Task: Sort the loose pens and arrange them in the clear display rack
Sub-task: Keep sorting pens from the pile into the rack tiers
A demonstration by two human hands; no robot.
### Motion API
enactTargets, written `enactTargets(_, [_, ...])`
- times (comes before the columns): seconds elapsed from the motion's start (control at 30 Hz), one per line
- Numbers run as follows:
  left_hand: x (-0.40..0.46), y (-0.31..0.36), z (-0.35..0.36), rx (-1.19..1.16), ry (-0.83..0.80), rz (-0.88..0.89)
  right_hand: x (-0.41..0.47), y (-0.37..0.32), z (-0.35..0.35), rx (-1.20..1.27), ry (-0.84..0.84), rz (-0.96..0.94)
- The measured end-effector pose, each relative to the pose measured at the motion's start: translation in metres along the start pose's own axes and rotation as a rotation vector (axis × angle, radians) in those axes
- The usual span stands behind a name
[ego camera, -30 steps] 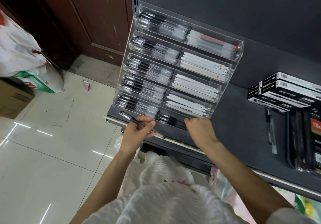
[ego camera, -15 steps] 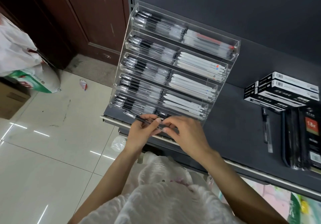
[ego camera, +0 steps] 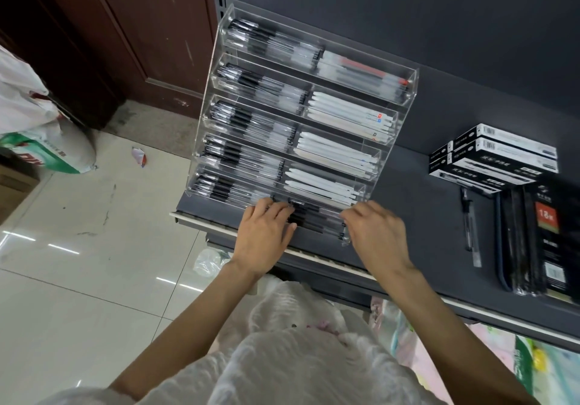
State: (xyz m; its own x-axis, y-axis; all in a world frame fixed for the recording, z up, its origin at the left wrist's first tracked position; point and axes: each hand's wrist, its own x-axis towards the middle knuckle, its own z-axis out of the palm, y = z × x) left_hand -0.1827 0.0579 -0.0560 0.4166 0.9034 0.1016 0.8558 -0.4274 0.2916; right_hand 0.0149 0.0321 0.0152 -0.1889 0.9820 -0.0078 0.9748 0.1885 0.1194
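Observation:
A clear stepped display rack [ego camera: 411, 90] stands on a dark grey shelf [ego camera: 423, 213]. Its left compartments hold black-capped clear pens [ego camera: 244, 122] and its right ones hold white pens [ego camera: 339, 153]. Black pens [ego camera: 314, 221] lie in the lowest right compartment at the front. My left hand [ego camera: 263, 235] rests on their left ends with its fingers laid straight across them. At their right ends, by the rack's corner, is my right hand [ego camera: 376, 235], its fingertips touching them. It is blurred. Neither hand holds a pen.
Black-and-white pen boxes [ego camera: 496, 156] are stacked at the right of the shelf, with a loose pen [ego camera: 470, 232] and dark packs [ego camera: 533, 238] in front of them. White sacks [ego camera: 47, 150] lie on the tiled floor at the left by a brown door [ego camera: 141, 27].
My left hand held a black pen in front of the rack and my right hand came over to it. That pen is out of both hands now, and they rest on the bottom row.

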Motion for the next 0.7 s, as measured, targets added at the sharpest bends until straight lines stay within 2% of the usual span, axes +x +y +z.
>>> enactTargets(0.17, [-0.002,-0.002,0.003,0.086,-0.068,-0.004,0.010,-0.014,0.006,-0.032,0.003,-0.073])
enactTargets(0.47, [-0.004,-0.005,0.006,0.032,0.011,-0.020,0.019,-0.024,0.029,-0.143,-0.094,-0.133])
enactTargets(0.7, [-0.003,-0.005,0.011,0.070,-0.026,-0.017,0.020,-0.023,0.043,-0.188,-0.083,-0.177])
